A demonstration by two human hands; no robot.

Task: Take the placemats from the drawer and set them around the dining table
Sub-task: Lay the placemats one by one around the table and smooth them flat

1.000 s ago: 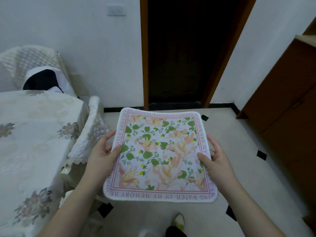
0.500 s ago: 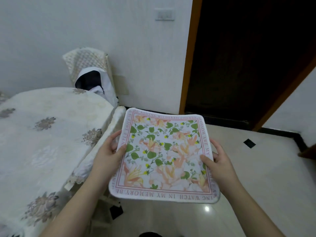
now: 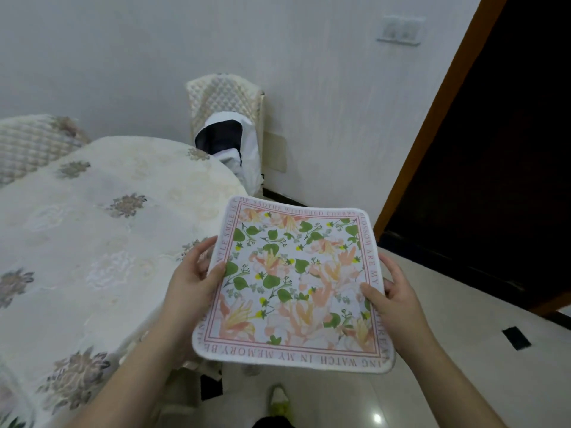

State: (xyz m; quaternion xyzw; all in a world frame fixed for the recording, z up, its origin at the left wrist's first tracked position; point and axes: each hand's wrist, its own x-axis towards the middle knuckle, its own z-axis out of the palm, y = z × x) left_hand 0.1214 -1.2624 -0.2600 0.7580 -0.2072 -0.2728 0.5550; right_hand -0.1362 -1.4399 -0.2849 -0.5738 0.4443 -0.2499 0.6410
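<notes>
Beside dining table [image 3: 92, 242], placemat [image 3: 296, 285] (floral), gripped both edges

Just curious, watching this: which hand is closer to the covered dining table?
Left. The left hand grips the placemat's left edge right beside the dining table, over its hanging cloth. The right hand grips the opposite edge, over the floor.
</notes>
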